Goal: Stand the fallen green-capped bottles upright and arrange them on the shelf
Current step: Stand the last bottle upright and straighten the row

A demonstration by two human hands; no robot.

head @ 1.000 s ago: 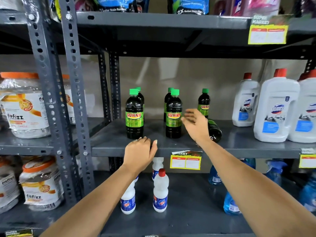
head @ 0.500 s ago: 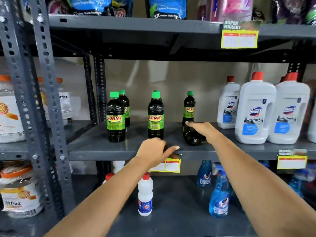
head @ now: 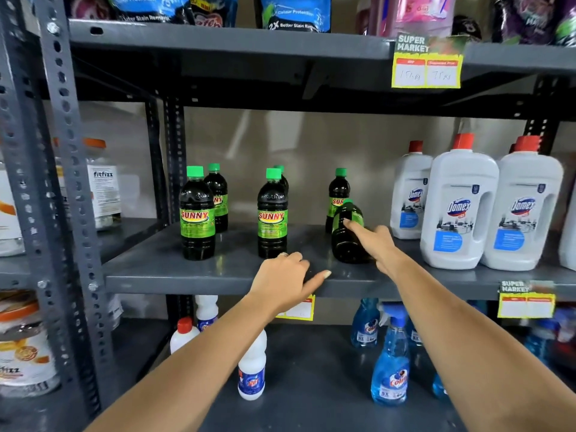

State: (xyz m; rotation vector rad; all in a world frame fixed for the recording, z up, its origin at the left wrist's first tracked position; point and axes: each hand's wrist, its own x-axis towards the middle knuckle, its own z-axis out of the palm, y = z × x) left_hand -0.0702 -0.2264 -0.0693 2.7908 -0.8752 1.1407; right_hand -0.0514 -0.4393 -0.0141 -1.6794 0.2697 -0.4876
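The right hand (head: 375, 244) grasps the tilted green-capped bottle (head: 347, 232) on the grey middle shelf (head: 218, 275), at about 3 o'clock from the frame centre. The bottle leans with its base toward the camera and its cap pointing away and up toward 11 o'clock, so it is neither flat nor upright. The index finger lies across the green label; the remaining fingers are hidden behind the bottle body. The left hand (head: 285, 280) rests palm-down on the front edge of the same shelf at about 6 o'clock from the centre, fingers loosely curled and holding nothing, thumb extended toward 3 o'clock. A ring shows on one finger. Directly behind the tilted bottle, at 12 o'clock from it, one bottle stands upright (head: 338, 194). Two further upright pairs stand to the left: a centre front bottle (head: 271, 213) with another close behind it, and a left front bottle (head: 197, 215) with another just behind at its 1 o'clock. All carry green caps and green labels reading SUNNY. At 3 o'clock from the held bottle stand white red-capped Domex bottles (head: 458, 207), apart from it. On the shelf below, blue spray bottles (head: 391, 366) sit at 5 o'clock and small white bottles (head: 252, 366) at 6 o'clock.
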